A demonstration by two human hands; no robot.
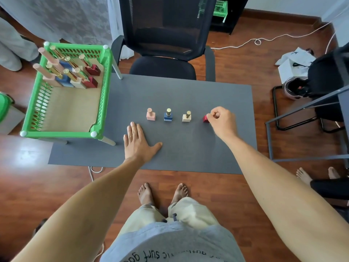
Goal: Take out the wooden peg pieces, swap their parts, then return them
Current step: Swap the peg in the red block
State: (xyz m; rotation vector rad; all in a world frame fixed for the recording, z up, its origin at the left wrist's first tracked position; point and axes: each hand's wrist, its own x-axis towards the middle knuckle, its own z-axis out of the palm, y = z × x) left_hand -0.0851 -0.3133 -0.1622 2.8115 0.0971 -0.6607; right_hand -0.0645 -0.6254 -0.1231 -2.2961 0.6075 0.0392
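Left hand [137,142] flat and open on the grey table [188,95], right hand [221,121] closed around the red peg piece [205,118], pink [150,114], blue [168,115] and cream [187,116] pieces standing in a row beside it, more pieces in the green basket [103,95]

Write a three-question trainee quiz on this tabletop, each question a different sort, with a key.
1. True or false: the left hand lies flat on the grey table.
2. Which block does the right hand close on? A pink block B blue block C red block
3. Fill in: more peg pieces stand in the green ____.

Key: 1 true; 2 C; 3 basket.
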